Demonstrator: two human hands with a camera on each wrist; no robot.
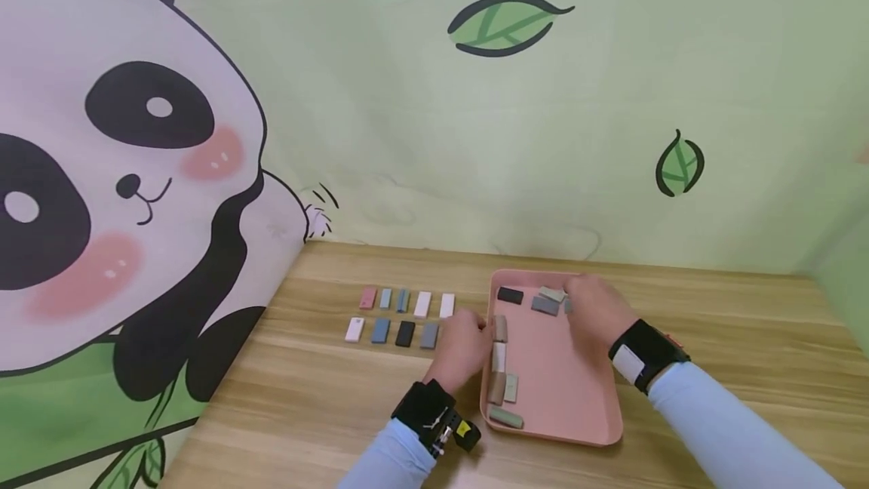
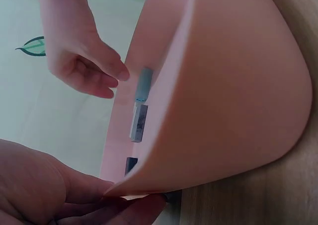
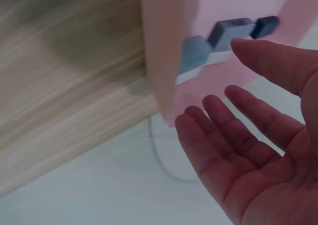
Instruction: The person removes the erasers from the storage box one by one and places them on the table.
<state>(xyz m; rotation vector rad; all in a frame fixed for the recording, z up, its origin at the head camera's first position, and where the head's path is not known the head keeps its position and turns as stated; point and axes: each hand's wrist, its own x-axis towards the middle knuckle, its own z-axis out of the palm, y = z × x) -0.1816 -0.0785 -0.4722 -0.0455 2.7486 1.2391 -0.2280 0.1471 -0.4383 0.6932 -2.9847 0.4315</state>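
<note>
The step in hand looks like a reach for the small pale-teal rectangular block (image 2: 143, 84), which sits at the upper right end of the shallow pink plastic tray (image 1: 553, 383), right of centre in the head view. The right hand (image 1: 597, 308) is just beside that block, its thumb spread well apart from loosely bent fingers, with nothing between them; the left hand (image 1: 460, 349) seems to pinch the tray's left rim — its fingertips are partly hidden, so the exact grip is uncertain. Lifting the teal block would call for narrowing thumb and fingers across its short sides, clear of the wall and of the slate-grey rectangular block (image 1: 545, 306) near it. In the left-wrist view the teal block's long axis runs nearly upright, its lower end pointing towards the slate-grey block. The tray's own long axis runs from top to bottom of the head view — as, roughly, do those of the two rows of small, flat, multicoloured blocks (image 1: 403, 300) on the wood-grained tabletop (image 1: 292, 406) at lower centre-left.
</note>
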